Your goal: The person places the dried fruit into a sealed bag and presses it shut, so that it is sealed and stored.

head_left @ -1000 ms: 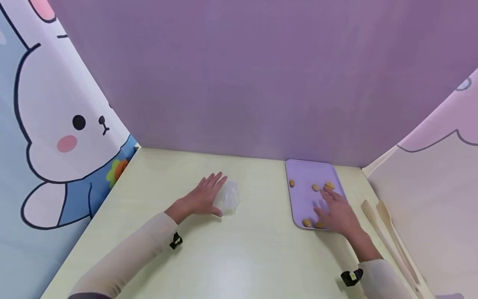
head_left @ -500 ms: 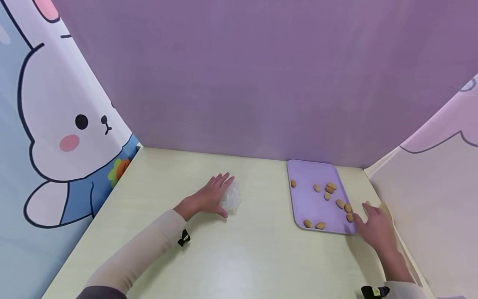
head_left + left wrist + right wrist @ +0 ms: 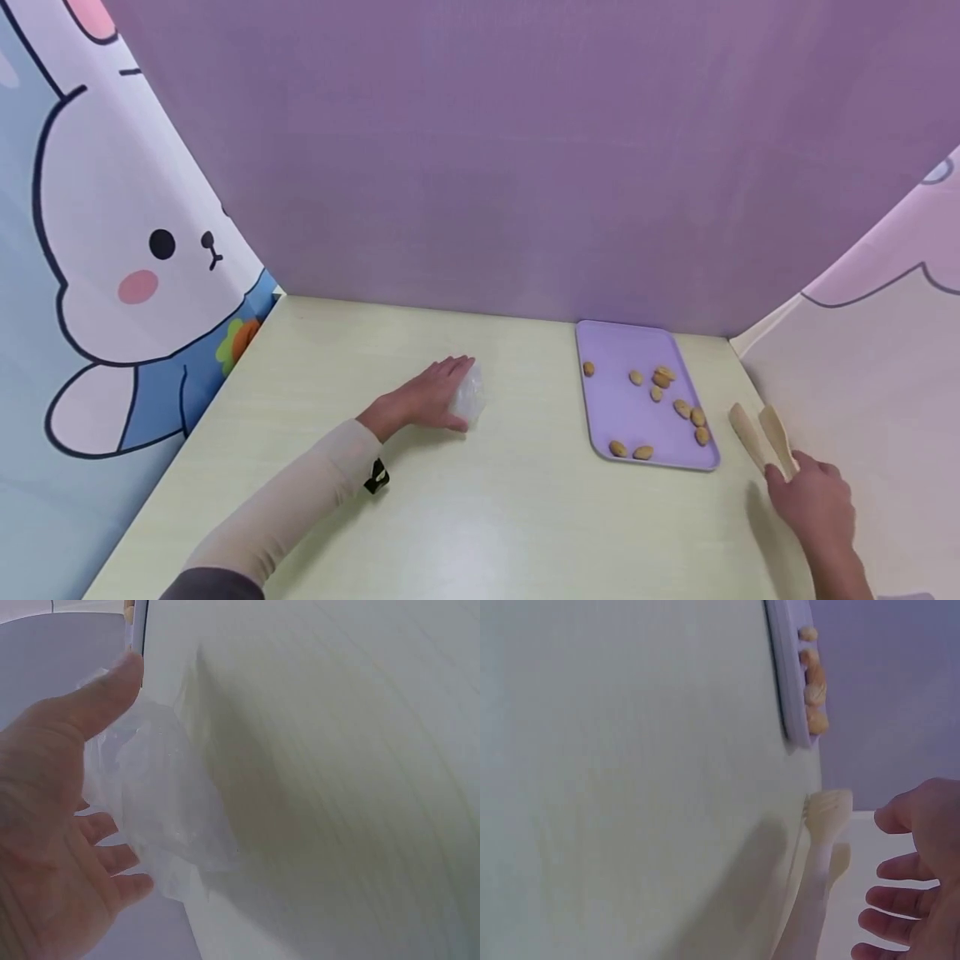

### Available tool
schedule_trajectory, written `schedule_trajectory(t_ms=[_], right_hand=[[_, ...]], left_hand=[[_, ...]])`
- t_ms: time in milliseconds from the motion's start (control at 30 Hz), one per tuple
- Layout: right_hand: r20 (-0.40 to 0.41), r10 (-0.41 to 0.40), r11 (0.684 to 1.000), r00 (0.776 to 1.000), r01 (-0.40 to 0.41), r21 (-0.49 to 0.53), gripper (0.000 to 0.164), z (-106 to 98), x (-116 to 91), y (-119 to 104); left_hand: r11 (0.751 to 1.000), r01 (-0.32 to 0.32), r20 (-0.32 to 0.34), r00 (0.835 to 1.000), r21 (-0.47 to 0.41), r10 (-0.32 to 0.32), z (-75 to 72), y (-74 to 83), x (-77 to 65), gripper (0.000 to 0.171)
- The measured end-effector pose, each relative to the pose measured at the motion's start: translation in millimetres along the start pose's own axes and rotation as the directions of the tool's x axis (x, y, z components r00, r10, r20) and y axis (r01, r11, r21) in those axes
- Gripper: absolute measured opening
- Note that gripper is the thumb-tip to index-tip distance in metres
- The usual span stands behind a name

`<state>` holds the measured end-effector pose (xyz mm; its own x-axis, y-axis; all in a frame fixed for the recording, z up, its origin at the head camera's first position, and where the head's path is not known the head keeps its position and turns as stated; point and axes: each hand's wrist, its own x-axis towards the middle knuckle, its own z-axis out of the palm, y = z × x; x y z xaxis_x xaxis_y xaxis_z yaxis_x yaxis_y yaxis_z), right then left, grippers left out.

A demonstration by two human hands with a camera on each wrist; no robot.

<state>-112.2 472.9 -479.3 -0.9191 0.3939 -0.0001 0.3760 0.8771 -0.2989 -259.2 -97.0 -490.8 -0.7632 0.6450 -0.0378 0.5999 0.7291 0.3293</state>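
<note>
My left hand (image 3: 431,393) is beside a crumpled clear plastic bag (image 3: 470,395) on the table. Its fingers are extended along the far side, with the thumb near the bag (image 3: 161,787) in the left wrist view. At the right, my right hand (image 3: 816,504) is over a pair of pale wooden tongs (image 3: 746,433), overlapping their lower part in the head view. One tong end (image 3: 829,811) is toothed in the right wrist view. There the fingers are loosely spread beside the tongs, with nothing between them and the thumb. The handle end of the tongs is hidden in the head view.
A purple tray (image 3: 622,417) with several brown nuts (image 3: 662,377) lies between the hands, near the back edge. A purple panel (image 3: 487,167) stands behind the pale table (image 3: 465,508), and printed cloths (image 3: 105,250) flank it.
My right hand has moved from over the tray rightward and down to the tongs, uncovering the nuts. My left hand has shifted slightly right, nearer the plastic bag.
</note>
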Motion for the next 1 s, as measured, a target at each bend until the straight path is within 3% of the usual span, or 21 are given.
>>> schedule_trajectory(t_ms=[233, 633, 1000], right_hand=[[0.087, 0.102, 0.995, 0.991, -0.101, -0.016, 0.064, 1.7, -4.9, 19.0], [0.181, 0.163, 0.986, 0.970, -0.154, -0.061, 0.060, 17.1, -3.9, 44.0], [0.185, 0.127, 0.989, 0.974, -0.111, -0.095, 0.058, 21.6, 0.4, 48.3]], left_hand=[[0.999, -0.016, -0.036, 0.999, 0.040, 0.018, 1.9, -3.7, -0.8, 0.104], [0.999, -0.002, -0.026, 1.000, 0.034, 0.003, 0.8, -3.8, -2.0, 0.101], [0.999, -0.001, -0.043, 0.999, 0.033, 0.003, 1.2, -4.5, -1.7, 0.100]])
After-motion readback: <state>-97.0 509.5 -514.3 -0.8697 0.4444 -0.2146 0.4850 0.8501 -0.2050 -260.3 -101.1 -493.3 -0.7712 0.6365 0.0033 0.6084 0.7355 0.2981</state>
